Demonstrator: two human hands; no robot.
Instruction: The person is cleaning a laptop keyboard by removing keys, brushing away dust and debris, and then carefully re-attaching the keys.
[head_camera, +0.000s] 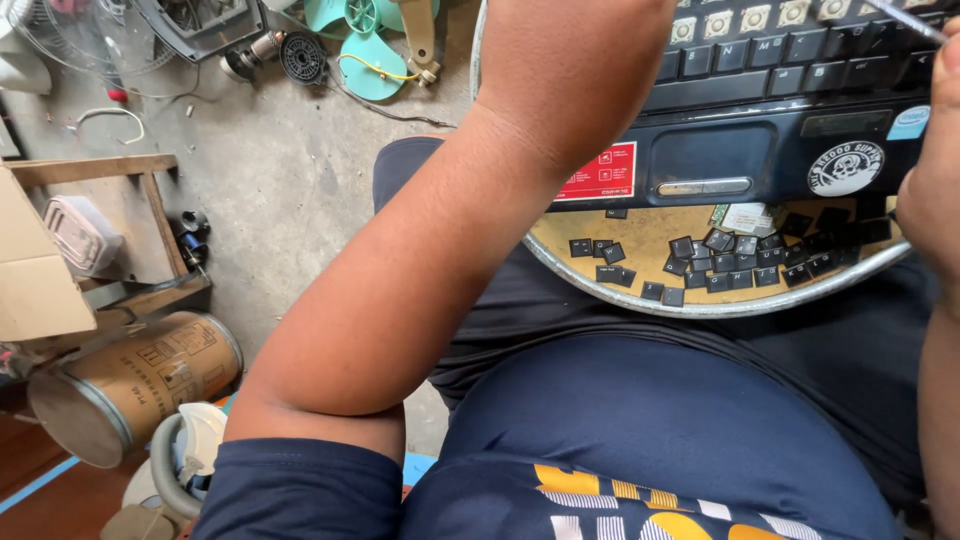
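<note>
Across our lap, the laptop (760, 110) rests on a round tray (700, 305) catching loose keycaps (740, 255); at two o'clock our right hand (935, 190) pinches a thin tool (905, 20) (left fingers out of view)

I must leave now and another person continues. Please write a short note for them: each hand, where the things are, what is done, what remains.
Left hand: out of view past the top edge; only the forearm shows, reaching over the laptop.
Right hand: at the right edge, holding a thin tool over the keyboard; the grip is mostly cut off.
Laptop rests on a round metal tray on the lap.
Done: many keycaps are off and lie in the tray; the top row shows bare sockets.
Left: lower rows keep their keys.
</note>
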